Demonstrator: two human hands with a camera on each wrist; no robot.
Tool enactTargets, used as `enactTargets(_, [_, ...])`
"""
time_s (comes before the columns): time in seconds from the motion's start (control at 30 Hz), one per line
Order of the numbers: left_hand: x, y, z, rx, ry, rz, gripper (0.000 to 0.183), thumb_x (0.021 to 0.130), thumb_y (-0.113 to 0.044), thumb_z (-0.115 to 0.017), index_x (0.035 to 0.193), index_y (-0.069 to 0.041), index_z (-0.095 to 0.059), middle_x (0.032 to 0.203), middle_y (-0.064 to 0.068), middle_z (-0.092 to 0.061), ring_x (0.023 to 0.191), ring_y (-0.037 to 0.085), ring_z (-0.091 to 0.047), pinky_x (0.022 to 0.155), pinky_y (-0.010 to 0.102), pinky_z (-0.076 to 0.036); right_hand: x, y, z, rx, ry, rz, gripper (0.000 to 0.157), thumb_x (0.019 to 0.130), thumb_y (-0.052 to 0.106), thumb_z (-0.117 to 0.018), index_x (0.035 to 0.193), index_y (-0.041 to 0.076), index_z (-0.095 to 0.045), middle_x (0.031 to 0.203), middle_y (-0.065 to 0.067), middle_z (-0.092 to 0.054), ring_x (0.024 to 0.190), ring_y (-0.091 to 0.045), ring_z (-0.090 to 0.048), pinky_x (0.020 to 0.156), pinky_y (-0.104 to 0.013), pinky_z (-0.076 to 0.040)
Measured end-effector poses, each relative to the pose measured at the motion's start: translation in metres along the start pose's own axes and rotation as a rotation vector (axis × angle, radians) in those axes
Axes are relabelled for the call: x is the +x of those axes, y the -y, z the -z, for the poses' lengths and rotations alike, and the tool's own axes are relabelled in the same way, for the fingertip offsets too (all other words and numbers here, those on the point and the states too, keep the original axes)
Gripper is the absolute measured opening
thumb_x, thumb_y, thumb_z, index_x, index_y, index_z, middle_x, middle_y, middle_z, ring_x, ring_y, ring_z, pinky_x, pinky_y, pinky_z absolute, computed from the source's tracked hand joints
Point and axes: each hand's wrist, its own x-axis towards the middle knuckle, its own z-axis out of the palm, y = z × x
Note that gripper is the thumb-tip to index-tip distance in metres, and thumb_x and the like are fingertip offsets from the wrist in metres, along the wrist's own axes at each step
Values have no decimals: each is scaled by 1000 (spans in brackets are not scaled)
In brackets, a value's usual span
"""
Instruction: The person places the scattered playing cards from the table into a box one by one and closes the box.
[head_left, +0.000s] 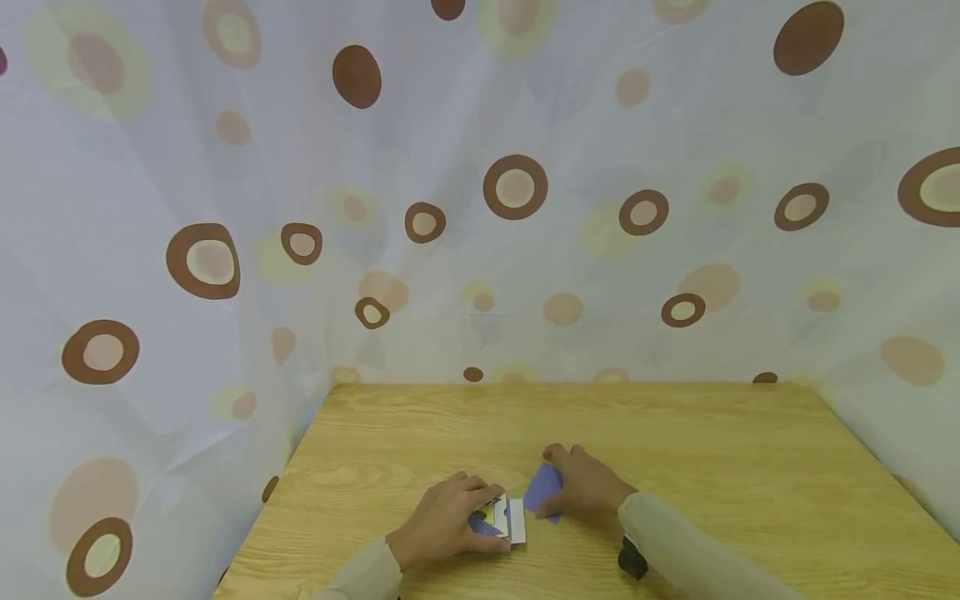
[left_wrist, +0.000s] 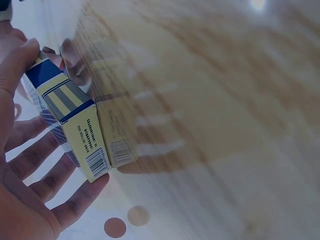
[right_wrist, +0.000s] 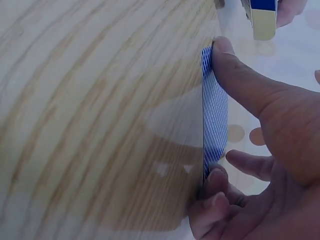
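My left hand (head_left: 448,518) holds a small playing card box (left_wrist: 75,115), thumb along one side and fingers along the other. The box lies low over the tabletop, and its barcode end faces the left wrist camera. In the head view its white end flap (head_left: 517,522) sticks out toward the right hand. My right hand (head_left: 588,483) grips blue-patterned playing cards (right_wrist: 215,110) between the thumb at one end and curled fingertips at the other. These cards (head_left: 542,490) lie close to the table, just right of the flap.
A wood-grain table (head_left: 420,425) stretches out around both hands. Behind it and along its sides hangs a pale curtain (head_left: 450,117) with brown and yellow round spots. A dark object (head_left: 632,558) shows under the right wrist.
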Motion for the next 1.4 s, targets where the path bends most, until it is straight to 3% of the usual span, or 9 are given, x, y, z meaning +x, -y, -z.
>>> enactTargets(0.1, [-1,0,1,5,3,0,77,84,-72,-68,136,-15,-67,121,-1,-70,97,8,-59,75,18,-49,0,-4,0,-57,-27,-10,84,70,48,-93,134,6,-57,103,-9,-63,84,-21,-59,72,-45,-53])
enactTargets(0.2, [-1,-1,2,9,2,4,77,83,-72,-68,136,-15,-67,121,-2,-70,98,8,-59,77,19,-50,1,-13,1,-96,-44,34,71,77,48,-88,127,7,-59,96,-3,-65,82,-17,-58,71,-41,-52])
enactTargets(0.37, [-2,-1,3,0,13,8,77,84,-72,-68,137,-16,-67,121,-2,-70,97,8,-58,77,20,-50,2,-27,14,-44,41,202,46,88,24,-83,127,9,-63,105,-7,-57,91,-20,-52,76,-39,-49])
enactTargets(0.5, [-3,-1,2,-2,19,10,77,84,-73,-68,137,-17,-67,121,-1,-70,95,7,-57,75,20,-49,3,-28,27,-9,166,322,56,82,0,-82,133,13,-65,126,-10,-51,111,-28,-52,85,-40,-52])
enactTargets(0.67, [-2,-1,1,-4,15,7,77,83,-73,-68,137,-17,-67,120,-2,-70,94,6,-56,70,17,-45,5,-25,34,-33,246,379,63,78,-4,-85,134,15,-65,130,-7,-52,118,-32,-53,89,-41,-52])
enactTargets(0.8, [-2,-2,1,-14,11,8,77,83,-72,-70,137,-16,-67,120,-2,-70,94,6,-56,71,17,-46,8,-25,35,-68,261,353,63,75,1,-89,131,17,-67,118,-4,-54,109,-26,-55,89,-37,-51])
enactTargets(1.07, [-2,-2,1,-22,11,9,77,84,-71,-70,137,-16,-67,121,-2,-69,98,8,-57,75,20,-48,8,-34,32,-19,250,153,56,70,15,-96,115,13,-62,107,-5,-57,97,-22,-55,86,-45,-50])
enactTargets(1.2, [-2,-2,2,-11,6,7,77,83,-71,-70,136,-16,-67,121,-2,-70,97,7,-58,75,20,-49,7,-38,30,-14,204,158,55,67,19,-98,106,12,-59,104,-3,-54,95,-21,-53,84,-40,-49])
enactTargets(1.4, [-1,-1,3,-11,2,10,76,83,-71,-70,136,-17,-67,121,-2,-70,96,7,-57,71,18,-46,4,-36,31,25,155,205,54,68,18,-97,106,12,-58,104,-1,-60,94,-20,-56,83,-41,-50])
